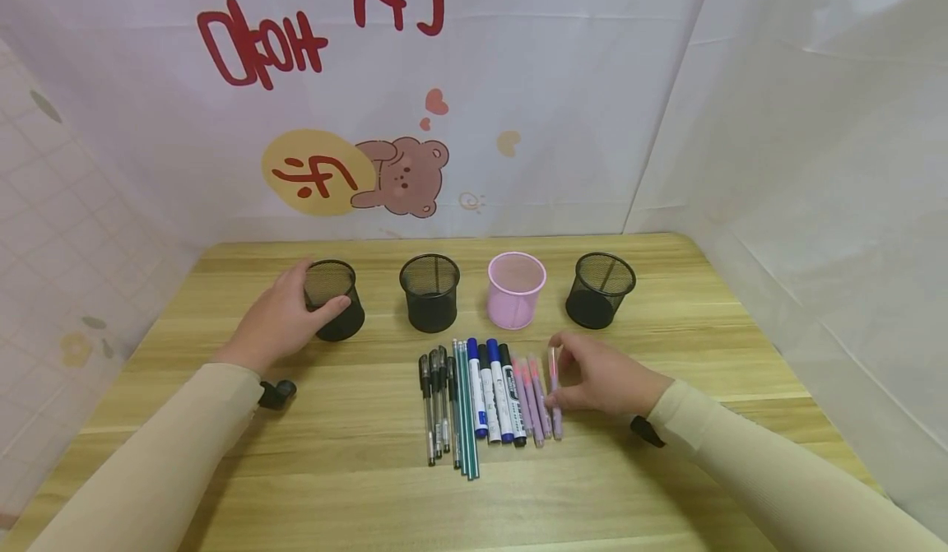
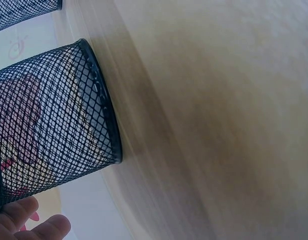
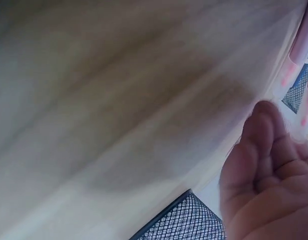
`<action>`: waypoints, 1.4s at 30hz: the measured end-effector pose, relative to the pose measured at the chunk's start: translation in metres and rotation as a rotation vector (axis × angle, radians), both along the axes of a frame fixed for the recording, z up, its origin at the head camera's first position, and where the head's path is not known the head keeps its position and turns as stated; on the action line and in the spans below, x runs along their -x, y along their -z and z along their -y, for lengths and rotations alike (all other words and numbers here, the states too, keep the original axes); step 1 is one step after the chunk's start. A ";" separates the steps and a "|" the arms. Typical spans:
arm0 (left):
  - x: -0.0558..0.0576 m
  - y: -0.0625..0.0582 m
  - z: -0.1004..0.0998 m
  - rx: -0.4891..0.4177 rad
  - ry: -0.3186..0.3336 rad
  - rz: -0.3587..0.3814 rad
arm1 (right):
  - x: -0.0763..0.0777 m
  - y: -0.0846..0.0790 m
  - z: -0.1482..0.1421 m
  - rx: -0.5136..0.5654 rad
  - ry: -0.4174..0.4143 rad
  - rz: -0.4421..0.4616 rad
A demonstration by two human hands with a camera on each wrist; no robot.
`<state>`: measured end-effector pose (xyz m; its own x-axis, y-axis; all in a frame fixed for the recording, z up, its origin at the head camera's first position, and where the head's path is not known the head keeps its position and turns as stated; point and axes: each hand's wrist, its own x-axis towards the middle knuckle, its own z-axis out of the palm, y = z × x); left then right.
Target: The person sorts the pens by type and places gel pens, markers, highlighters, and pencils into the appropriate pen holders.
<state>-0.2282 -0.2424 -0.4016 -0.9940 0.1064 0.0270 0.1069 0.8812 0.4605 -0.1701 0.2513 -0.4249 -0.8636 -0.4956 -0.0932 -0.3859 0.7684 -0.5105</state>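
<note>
My left hand [image 1: 276, 320] holds the leftmost black mesh pen holder [image 1: 341, 322], thumb in front and fingers at its far left side. The left wrist view shows the mesh pen holder [image 2: 48, 120] close up, with fingertips [image 2: 48, 229] by its lower edge. On the right, my right hand [image 1: 603, 375] pinches the outermost pink highlighter [image 1: 556, 424], which lies slightly apart from the other pink highlighters [image 1: 527, 400]. In the right wrist view, curled fingers [image 3: 269, 130] are close to two pink highlighters [image 3: 306, 107], partly cut off by the frame.
Two more black mesh holders [image 1: 432, 309] [image 1: 592, 305] and a pink holder [image 1: 513, 309] stand in the back row. Side by side on the wooden table [image 1: 333, 486] lie black gel pens [image 1: 435, 408], green striped pencils [image 1: 467, 420] and whiteboard markers [image 1: 494, 391]. Printed cloth [image 1: 563, 83] encloses the table.
</note>
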 end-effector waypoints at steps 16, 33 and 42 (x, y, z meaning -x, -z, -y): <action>-0.002 0.001 0.001 -0.001 -0.006 0.003 | 0.001 -0.006 0.007 0.359 0.017 0.023; -0.003 0.001 0.000 -0.016 -0.007 0.005 | -0.001 -0.027 0.041 0.602 0.078 -0.080; -0.002 -0.003 -0.002 -0.015 -0.008 0.022 | 0.005 -0.034 0.076 0.765 0.082 -0.061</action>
